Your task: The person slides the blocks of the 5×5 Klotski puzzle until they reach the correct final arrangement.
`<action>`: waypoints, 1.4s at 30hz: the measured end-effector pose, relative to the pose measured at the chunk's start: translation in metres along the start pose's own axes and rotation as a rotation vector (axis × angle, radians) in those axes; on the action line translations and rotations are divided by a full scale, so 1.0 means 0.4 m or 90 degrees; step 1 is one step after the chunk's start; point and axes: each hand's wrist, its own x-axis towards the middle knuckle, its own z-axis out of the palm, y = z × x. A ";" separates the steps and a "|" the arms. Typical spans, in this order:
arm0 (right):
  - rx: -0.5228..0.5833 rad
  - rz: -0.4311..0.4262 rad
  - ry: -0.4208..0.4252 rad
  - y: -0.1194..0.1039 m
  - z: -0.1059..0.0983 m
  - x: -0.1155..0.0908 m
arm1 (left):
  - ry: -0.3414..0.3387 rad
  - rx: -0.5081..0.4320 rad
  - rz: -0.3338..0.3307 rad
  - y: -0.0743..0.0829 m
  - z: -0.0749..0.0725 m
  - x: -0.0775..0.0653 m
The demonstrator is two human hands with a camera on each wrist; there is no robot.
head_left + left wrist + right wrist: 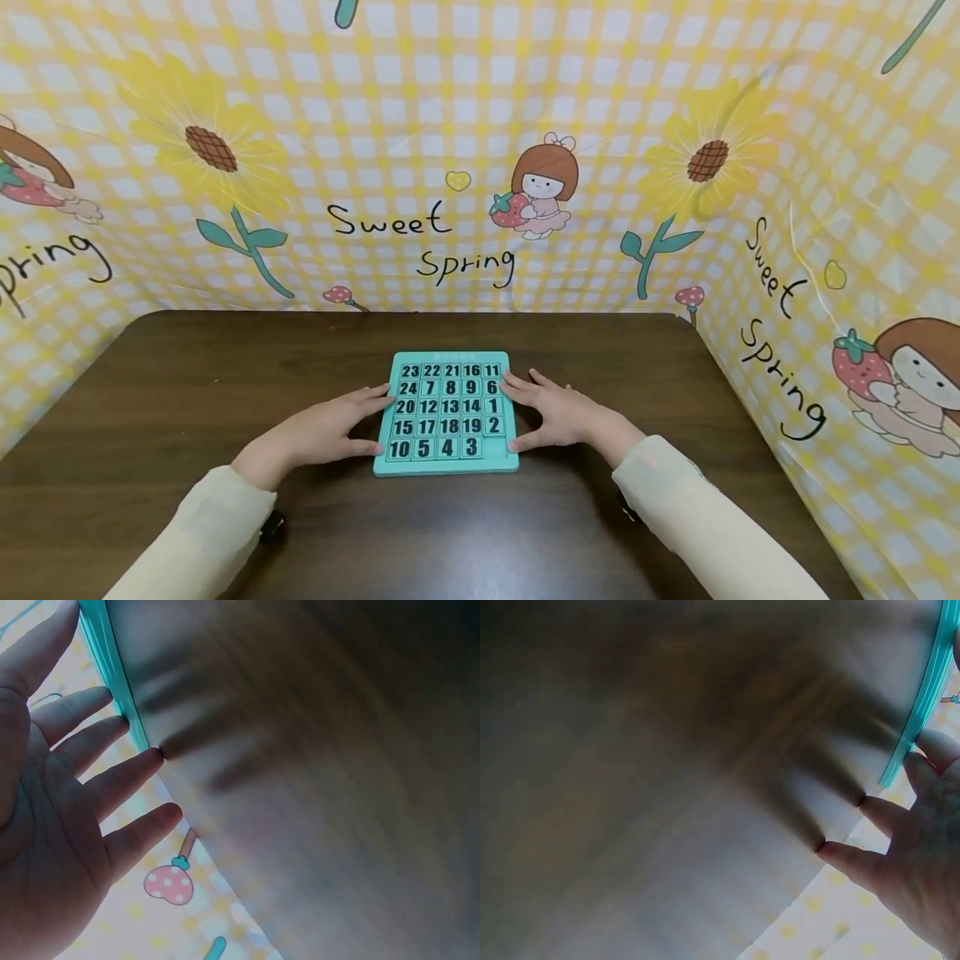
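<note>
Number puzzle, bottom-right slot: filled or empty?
Empty: the head view shows no tile in that slot, right of the 3 tile and below the 2 tile.

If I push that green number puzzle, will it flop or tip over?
The green number puzzle probably won't tip, because it's wide, thin and lying flat on the table. It looks stiff rather than floppy, since its frame has straight edges. Its number tiles might slide, because there's an empty slot below the 2.

Smooth plastic number board (446, 467) — glossy wood-look tabletop (465, 533) — creased cloth backdrop (420, 108).
</note>
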 end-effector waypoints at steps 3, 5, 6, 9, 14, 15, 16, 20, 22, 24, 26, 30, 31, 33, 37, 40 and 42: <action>-0.001 0.002 0.006 0.001 0.004 -0.017 | 0.000 0.008 0.005 0.010 0.006 -0.003; -0.001 0.005 0.008 0.001 0.006 -0.028 | 0.000 0.009 0.008 0.018 0.009 -0.006; -0.002 0.007 0.009 0.001 0.007 -0.034 | 0.001 0.009 0.010 0.022 0.010 -0.008; -0.003 0.013 0.012 0.000 0.012 -0.049 | 0.004 0.016 0.014 0.037 0.014 -0.012; -0.011 0.013 0.015 0.000 0.021 -0.071 | 0.006 0.029 0.021 0.058 0.022 -0.016; -0.013 0.011 0.017 0.001 0.024 -0.075 | 0.008 0.029 0.023 0.062 0.024 -0.017; -0.015 0.010 0.017 0.002 0.026 -0.079 | 0.010 0.028 0.025 0.064 0.027 -0.019; -0.029 0.010 0.021 0.004 0.032 -0.096 | 0.019 0.025 0.027 0.075 0.041 -0.027; -0.036 0.014 0.022 0.004 0.034 -0.105 | 0.019 0.026 0.024 0.081 0.047 -0.030; -0.042 0.016 0.023 0.003 0.035 -0.115 | 0.018 0.031 0.023 0.087 0.050 -0.032; -0.048 0.014 0.025 0.001 0.037 -0.122 | 0.016 0.043 0.024 0.094 0.050 -0.034; -0.053 -0.003 0.029 -0.002 0.045 -0.136 | 0.006 0.074 0.028 0.108 0.045 -0.042; -0.054 -0.008 0.030 -0.001 0.047 -0.140 | 0.003 0.081 0.032 0.113 0.044 -0.044; -0.058 -0.020 0.034 0.004 0.051 -0.149 | 0.001 0.091 0.039 0.121 0.043 -0.047; -0.098 -0.051 0.039 0.009 0.054 -0.169 | 0.010 0.107 0.062 0.130 0.041 -0.046; -0.137 -0.064 0.030 0.007 0.055 -0.180 | 0.011 0.121 0.068 0.128 0.041 -0.046; -0.159 -0.065 0.024 0.009 0.056 -0.183 | 0.014 0.128 0.074 0.126 0.039 -0.046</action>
